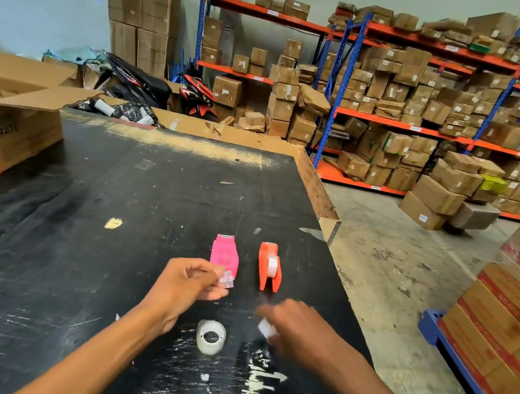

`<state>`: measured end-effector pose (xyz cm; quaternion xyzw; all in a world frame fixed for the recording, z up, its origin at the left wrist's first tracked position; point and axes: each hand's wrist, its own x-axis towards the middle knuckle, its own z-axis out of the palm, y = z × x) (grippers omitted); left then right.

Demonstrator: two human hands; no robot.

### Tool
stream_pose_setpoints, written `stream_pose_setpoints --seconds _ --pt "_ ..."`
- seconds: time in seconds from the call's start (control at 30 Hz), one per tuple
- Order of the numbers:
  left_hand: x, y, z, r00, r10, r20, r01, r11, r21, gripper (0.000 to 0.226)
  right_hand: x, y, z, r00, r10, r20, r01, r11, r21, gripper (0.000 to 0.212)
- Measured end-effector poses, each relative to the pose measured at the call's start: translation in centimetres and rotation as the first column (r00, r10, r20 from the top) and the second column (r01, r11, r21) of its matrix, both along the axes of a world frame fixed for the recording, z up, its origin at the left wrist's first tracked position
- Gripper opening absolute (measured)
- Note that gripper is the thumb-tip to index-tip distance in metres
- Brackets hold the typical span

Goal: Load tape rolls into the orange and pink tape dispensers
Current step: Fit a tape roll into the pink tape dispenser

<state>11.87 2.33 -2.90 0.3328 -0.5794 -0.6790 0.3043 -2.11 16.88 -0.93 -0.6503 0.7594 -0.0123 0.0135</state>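
Work surface: a black, scuffed table (117,195) with white scratches and paint marks, extending from the near edge to a cardboard-lined far edge. An open cardboard box (9,125) sits on its far-left corner. Beyond the table, blue-and-orange shelving (414,125) holds stacked brown cartons.

Right forearm and right hand (296,330): the arm enters from the lower right. The hand is motion-blurred above the table, near the orange dispenser's near end. A small white piece (267,328) shows at its fingertips; it appears to be pinched there, but the blur prevents confirmation, so the grip cannot be told.

Left forearm and left hand (187,282): the arm enters from the lower left. The fingers are closed narrow, pinching a small clear plastic core (226,279) between thumb and fingertips, held just at the near end of the pink dispenser.

Orange dispenser (269,266): stands upright on the table, right of the pink unit and apart from it. A clear tape roll (272,265) is seated in its slot.

Pink dispenser (225,254): lies on the table, cutter end pointing away from the person. No roll is visible in it.

Loose tape roll (211,337): clear, lying flat on the table with its hole facing up, nearer the person than both dispensers, between the two forearms and touching neither hand.
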Motion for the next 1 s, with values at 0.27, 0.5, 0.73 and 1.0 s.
stream_pose_setpoints --seconds 0.27,0.5,0.73,1.0 --pt "3.3 0.0 -0.7 0.995 -0.028 -0.092 0.041 0.989 0.144 0.019 0.0 -0.6 -0.2 0.998 0.064 0.024 -0.067 0.985 0.159 0.021" --pt "4.9 -0.2 -0.3 0.988 0.034 -0.150 0.003 0.971 0.238 0.015 3.8 -4.0 -1.0 0.984 0.077 0.159 -0.098 0.986 0.134 0.056" --pt "6.4 0.0 -0.9 0.976 0.105 -0.193 -0.052 0.964 0.261 0.017 4.2 -5.3 -1.5 0.662 -0.026 0.749 0.182 0.975 -0.127 0.048" --pt "5.3 0.6 -0.8 0.973 0.129 -0.192 -0.115 0.990 0.082 0.016 4.9 -5.0 -0.7 0.363 0.166 0.917 0.230 0.937 -0.261 0.063"
